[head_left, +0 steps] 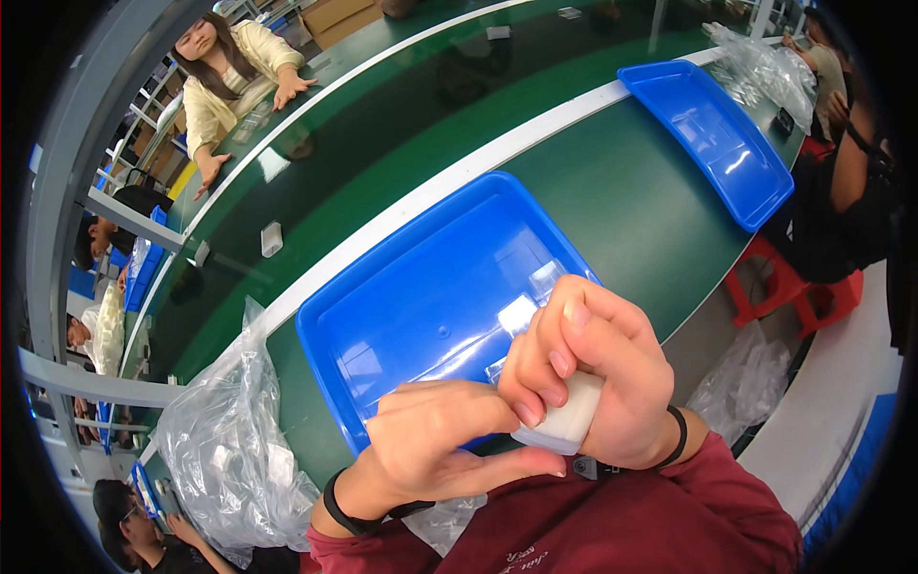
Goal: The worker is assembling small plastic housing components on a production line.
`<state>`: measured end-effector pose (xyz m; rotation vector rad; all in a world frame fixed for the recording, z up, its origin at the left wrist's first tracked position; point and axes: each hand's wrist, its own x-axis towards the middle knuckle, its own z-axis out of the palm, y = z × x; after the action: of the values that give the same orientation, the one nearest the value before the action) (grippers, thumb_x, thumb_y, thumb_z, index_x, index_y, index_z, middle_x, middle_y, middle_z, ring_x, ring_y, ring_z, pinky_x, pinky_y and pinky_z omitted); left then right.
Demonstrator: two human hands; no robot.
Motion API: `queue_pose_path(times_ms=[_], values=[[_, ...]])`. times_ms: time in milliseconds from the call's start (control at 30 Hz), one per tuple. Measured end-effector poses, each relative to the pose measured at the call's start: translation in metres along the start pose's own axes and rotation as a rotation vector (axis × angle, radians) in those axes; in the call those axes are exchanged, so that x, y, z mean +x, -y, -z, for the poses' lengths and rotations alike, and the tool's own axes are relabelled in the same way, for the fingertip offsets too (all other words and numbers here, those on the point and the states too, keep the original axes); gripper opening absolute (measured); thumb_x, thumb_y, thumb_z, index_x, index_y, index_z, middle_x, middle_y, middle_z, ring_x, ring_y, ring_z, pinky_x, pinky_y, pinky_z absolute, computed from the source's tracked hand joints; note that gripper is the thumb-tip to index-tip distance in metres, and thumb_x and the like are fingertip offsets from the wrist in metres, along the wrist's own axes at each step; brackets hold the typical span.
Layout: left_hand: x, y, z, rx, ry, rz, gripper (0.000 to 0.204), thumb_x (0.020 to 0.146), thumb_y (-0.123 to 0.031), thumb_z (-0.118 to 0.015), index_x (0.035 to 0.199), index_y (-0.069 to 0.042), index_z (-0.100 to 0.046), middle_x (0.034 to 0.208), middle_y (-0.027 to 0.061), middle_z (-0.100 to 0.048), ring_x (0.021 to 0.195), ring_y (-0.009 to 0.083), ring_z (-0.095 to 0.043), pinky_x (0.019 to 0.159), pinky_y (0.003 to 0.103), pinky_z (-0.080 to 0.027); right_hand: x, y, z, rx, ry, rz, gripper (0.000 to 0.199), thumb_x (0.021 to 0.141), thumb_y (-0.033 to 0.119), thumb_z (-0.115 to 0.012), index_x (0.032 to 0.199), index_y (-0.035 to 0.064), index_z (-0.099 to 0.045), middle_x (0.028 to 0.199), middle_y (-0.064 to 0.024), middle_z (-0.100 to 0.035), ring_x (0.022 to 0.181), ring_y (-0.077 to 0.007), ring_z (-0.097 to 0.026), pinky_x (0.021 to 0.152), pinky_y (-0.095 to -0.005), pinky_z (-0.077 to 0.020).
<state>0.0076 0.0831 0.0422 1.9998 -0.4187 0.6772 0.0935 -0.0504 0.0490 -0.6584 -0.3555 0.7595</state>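
Note:
My right hand (617, 368) is wrapped round a small white box (572, 409) with a clear plastic edge at its lower end. My left hand (440, 435) comes in from the left, its forefinger and thumb closed about that clear end. Both hands are over the near right side of a blue tray (421, 277). In the tray, a clear plastic piece (545, 277) and a white one (517, 314) lie just beyond my right fingers. My hands partly cover what else is there.
A crumpled clear plastic bag (234, 459) holding white pieces sits left of the tray. Another blue tray (717, 143) stands at the far right, with more plastic bags (765, 67) behind it. Clear cases (273, 239) lie on the green belt (382, 153). Co-workers sit around; red stools (765, 282) stand right.

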Motion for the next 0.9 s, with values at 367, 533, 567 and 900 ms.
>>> queue_pose_path(times_ms=[367, 533, 567, 900], values=[[-0.013, 0.006, -0.017, -0.068, -0.172, -0.012, 0.052, 0.062, -0.018, -0.087, 0.100, 0.002, -0.057, 0.086, 0.0151, -0.068, 0.075, 0.0233, -0.069, 0.065, 0.030, -0.056, -0.009, -0.021, 0.013, 0.020, 0.066, 0.529, 0.025, 0.099, 0.021, -0.036, 0.083, 0.0026, -0.043, 0.073, -0.0123, -0.051, 0.065, -0.0226, -0.053, 0.063, -0.0342, -0.0466], [-0.014, 0.002, -0.017, -0.207, -0.153, 0.057, 0.055, 0.065, -0.008, -0.084, 0.108, 0.004, -0.053, 0.103, 0.0218, -0.065, 0.098, 0.0307, -0.065, 0.084, 0.037, -0.054, 0.001, -0.026, 0.011, -0.057, 0.259, 0.805, 0.031, 0.091, 0.036, -0.055, 0.097, 0.0070, -0.043, 0.104, -0.0186, -0.047, 0.101, -0.0366, -0.055, 0.086, -0.0443, -0.0468], [-0.013, 0.003, -0.017, -0.316, -0.161, 0.085, 0.055, 0.066, -0.006, -0.083, 0.110, 0.005, -0.051, 0.105, 0.0225, -0.064, 0.101, 0.0323, -0.064, 0.087, 0.039, -0.053, 0.002, -0.027, 0.016, -0.063, 0.269, 0.815, 0.031, 0.091, 0.036, -0.055, 0.097, 0.0070, -0.043, 0.104, -0.0186, -0.047, 0.101, -0.0366, -0.055, 0.086, -0.0443, -0.0468], [-0.008, 0.003, -0.003, -0.170, -0.068, 0.045, 0.052, 0.067, -0.014, -0.083, 0.109, 0.004, -0.058, 0.110, 0.0224, -0.062, 0.099, 0.0303, -0.065, 0.083, 0.036, -0.054, -0.006, -0.026, 0.058, -0.612, 0.263, 1.091, 0.036, 0.073, 0.003, -0.076, 0.096, 0.0095, -0.048, 0.112, -0.0165, -0.043, 0.103, -0.0416, -0.058, 0.079, -0.0449, -0.0567]])
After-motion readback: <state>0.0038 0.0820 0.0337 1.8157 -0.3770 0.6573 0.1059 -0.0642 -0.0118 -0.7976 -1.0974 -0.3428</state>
